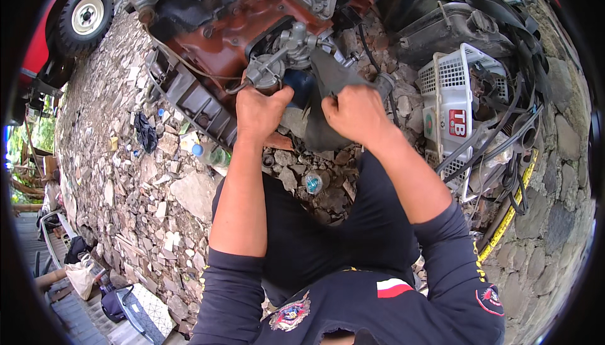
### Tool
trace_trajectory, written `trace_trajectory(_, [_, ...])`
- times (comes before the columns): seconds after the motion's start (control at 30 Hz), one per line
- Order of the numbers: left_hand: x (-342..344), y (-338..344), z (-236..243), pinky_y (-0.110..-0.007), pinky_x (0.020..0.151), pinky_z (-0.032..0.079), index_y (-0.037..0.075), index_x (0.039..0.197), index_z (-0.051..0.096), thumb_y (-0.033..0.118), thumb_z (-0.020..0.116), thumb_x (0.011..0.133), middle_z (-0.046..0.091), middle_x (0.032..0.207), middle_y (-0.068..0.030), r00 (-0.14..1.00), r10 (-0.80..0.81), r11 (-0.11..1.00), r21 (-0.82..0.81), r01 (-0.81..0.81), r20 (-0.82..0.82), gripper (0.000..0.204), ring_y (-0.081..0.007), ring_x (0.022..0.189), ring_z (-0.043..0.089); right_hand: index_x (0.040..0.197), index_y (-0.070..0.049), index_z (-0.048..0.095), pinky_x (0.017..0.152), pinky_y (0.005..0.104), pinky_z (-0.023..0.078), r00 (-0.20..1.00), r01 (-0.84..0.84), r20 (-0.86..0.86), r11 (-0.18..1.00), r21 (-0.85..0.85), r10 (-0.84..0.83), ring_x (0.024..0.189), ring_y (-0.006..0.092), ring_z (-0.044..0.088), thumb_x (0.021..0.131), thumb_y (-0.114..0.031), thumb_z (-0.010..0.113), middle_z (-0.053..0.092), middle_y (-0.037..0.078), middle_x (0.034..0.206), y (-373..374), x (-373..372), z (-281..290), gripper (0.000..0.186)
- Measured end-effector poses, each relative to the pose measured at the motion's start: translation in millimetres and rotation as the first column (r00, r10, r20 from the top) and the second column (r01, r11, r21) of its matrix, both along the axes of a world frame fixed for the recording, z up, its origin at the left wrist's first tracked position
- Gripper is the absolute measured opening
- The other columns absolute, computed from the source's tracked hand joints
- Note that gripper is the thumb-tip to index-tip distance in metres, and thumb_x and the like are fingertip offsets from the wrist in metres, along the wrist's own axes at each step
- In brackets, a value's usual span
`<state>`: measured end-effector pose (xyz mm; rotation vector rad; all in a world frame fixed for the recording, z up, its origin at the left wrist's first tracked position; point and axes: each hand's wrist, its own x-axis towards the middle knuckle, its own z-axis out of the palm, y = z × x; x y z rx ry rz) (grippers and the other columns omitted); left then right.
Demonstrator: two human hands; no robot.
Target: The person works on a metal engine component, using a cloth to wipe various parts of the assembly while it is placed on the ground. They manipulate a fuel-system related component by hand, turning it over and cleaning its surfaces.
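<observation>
My left hand (261, 111) is closed round the near edge of a round grey metal housing (266, 72) with a bracket and pipe fittings. A blue canister (301, 83) shows just right of that hand, beneath the fittings. My right hand (358, 113) is a closed fist on a dark grey cloth (331, 70), which reaches up to the metal fittings and hangs down below the fist. Both hands are in front of a reddish-brown engine block (214, 48). Their fingertips are mostly hidden.
Rubble covers the ground, with a plastic bottle (213, 153) and a clear cup (316, 183) on it. A white plastic basket (452, 102) of parts and hoses stands right, before a stone wall (561, 181). A red vehicle's wheel (87, 16) is far left.
</observation>
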<state>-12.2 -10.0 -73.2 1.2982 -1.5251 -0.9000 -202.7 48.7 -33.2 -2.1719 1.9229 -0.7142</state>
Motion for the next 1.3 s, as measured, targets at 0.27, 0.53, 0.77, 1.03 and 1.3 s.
trace_trajectory(0.27, [0.6,1.4,-7.1,-0.035,0.083,0.051,-0.003,0.104,0.062,0.018,0.076,0.069,0.069,0.091,-0.0140,0.997,0.071,0.995,0.067,-0.071,0.011,0.044,-0.0248,0.084,0.066,0.071,-0.001,0.070,0.072,0.0480,0.056,0.947,-0.129,-0.286,0.989,0.072,0.144,0.074,0.0389,0.070,0.083,-0.026,0.061,0.069,0.021,0.074,-28.7,-12.3,33.1,0.029])
trace_trajectory(0.53, [-5.0,-0.1,-1.4,-0.035,0.084,0.051,-0.003,0.106,0.061,0.017,0.075,0.069,0.069,0.093,-0.0146,0.996,0.085,0.994,0.064,-0.084,-0.027,0.045,-0.0262,0.086,0.066,0.088,-0.004,0.067,0.076,0.0510,0.055,0.913,-0.304,-0.262,0.950,0.075,0.313,0.080,0.0408,0.068,0.084,-0.025,0.058,0.070,0.020,0.086,-25.9,-23.6,30.0,0.023])
trace_trajectory(0.77, [-0.5,3.7,1.3,-0.035,0.083,0.052,-0.003,0.110,0.057,0.018,0.076,0.070,0.071,0.092,-0.0151,0.998,0.054,0.996,0.073,-0.051,-0.031,0.049,-0.0258,0.084,0.068,0.092,-0.003,0.067,0.080,0.0515,0.052,0.942,-0.218,-0.223,0.962,0.165,0.252,0.087,0.0425,0.066,0.083,-0.022,0.055,0.069,0.022,0.088,-30.9,-27.2,41.6,0.024])
trace_trajectory(1.03, [-3.0,6.3,13.1,-0.035,0.085,0.052,-0.002,0.110,0.058,0.018,0.077,0.069,0.071,0.096,-0.0163,0.999,0.054,0.988,0.143,-0.053,-0.004,0.049,-0.0267,0.090,0.069,0.105,0.000,0.069,0.087,0.0498,0.051,0.980,-0.195,0.089,0.921,0.338,0.176,0.095,0.0434,0.065,0.081,-0.023,0.056,0.068,0.026,0.095,-27.6,-14.0,46.0,0.035])
trace_trajectory(1.3, [-5.0,5.0,9.8,-0.038,0.088,0.052,0.001,0.113,0.059,0.022,0.078,0.068,0.072,0.102,-0.0179,0.997,0.073,0.991,0.116,-0.072,-0.007,0.053,-0.0314,0.097,0.070,0.083,0.001,0.064,0.077,0.0536,0.052,0.972,-0.211,-0.052,0.948,0.237,0.230,0.083,0.0453,0.065,0.080,-0.021,0.056,0.066,0.026,0.081,-28.1,-14.6,45.2,0.024])
